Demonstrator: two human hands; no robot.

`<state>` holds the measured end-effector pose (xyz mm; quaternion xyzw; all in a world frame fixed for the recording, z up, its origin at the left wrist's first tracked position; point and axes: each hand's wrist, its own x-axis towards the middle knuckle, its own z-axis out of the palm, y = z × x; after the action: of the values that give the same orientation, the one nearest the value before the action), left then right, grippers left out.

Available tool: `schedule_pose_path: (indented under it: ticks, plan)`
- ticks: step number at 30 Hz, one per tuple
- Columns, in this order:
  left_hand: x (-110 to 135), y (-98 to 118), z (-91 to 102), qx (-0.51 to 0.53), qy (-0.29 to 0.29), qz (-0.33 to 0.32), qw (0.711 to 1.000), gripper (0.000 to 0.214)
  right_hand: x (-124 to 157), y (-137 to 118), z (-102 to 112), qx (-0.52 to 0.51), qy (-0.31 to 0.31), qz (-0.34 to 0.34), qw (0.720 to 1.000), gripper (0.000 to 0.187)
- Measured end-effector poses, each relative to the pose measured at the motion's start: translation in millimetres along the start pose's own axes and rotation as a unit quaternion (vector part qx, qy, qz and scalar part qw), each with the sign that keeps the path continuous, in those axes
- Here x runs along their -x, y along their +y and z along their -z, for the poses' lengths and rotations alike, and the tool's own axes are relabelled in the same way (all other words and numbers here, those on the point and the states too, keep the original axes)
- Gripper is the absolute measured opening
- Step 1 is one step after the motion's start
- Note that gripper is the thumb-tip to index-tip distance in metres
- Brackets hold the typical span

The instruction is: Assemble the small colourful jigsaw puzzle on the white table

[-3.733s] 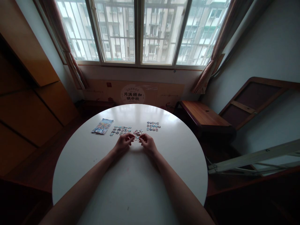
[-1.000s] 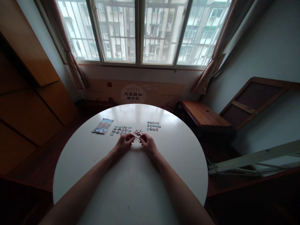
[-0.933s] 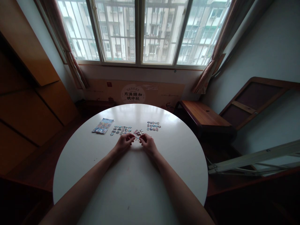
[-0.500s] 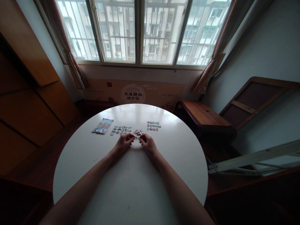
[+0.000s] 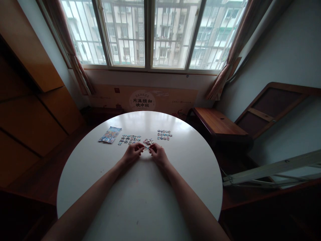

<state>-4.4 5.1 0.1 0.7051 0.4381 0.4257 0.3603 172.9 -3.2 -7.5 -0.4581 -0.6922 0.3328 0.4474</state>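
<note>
My left hand (image 5: 132, 152) and my right hand (image 5: 158, 154) face each other over the white round table, fingers closed in a pinch. Between their fingertips are small jigsaw puzzle pieces (image 5: 146, 148), held at either side; how they join is too small to make out. Just beyond the fingers lies a loose pile of puzzle pieces (image 5: 148, 141). Past my left hand, more pieces (image 5: 127, 139) are spread in rough rows, some partly hidden by the hand. To the right, short rows of pieces (image 5: 164, 135) lie side by side.
A colourful printed packet or sheet (image 5: 110, 135) lies left of the pieces on the table (image 5: 135, 207). Beyond the table's right edge stands a low wooden bench (image 5: 218, 122). A printed panel (image 5: 170, 97) leans below the window.
</note>
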Motion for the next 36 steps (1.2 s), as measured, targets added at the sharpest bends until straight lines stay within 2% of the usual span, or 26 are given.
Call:
schedule_pose_path:
  ticks: [10, 16, 20, 26, 36]
  plan:
    - [-0.1, -1.4, -0.3, 0.002, -0.001, 0.003, 1.0, 0.024, -0.1, 0.2, -0.2, 0.003, 0.001, 0.0, 1.0, 0.01]
    - [0.8, 5.7, 0.3, 0.019, 0.023, 0.012, 0.999, 0.031, -0.9, 0.5, -1.2, -0.027, 0.018, 0.005, 0.999, 0.011]
    - [1.2, 8.6, 1.1, 0.021, 0.003, 0.007, 1.0, 0.035, -0.9, 0.4, -1.0, -0.027, 0.015, 0.013, 0.999, 0.01]
    - [0.5, 2.6, 0.5, -0.001, -0.008, -0.024, 1.0, 0.027, -0.9, 0.8, -0.8, -0.016, 0.005, 0.014, 1.0, 0.011]
    - [-2.7, -2.2, 1.6, 0.003, 0.01, -0.021, 1.0, 0.03, -0.2, -2.1, -0.1, -0.023, 0.017, 0.011, 1.0, 0.014]
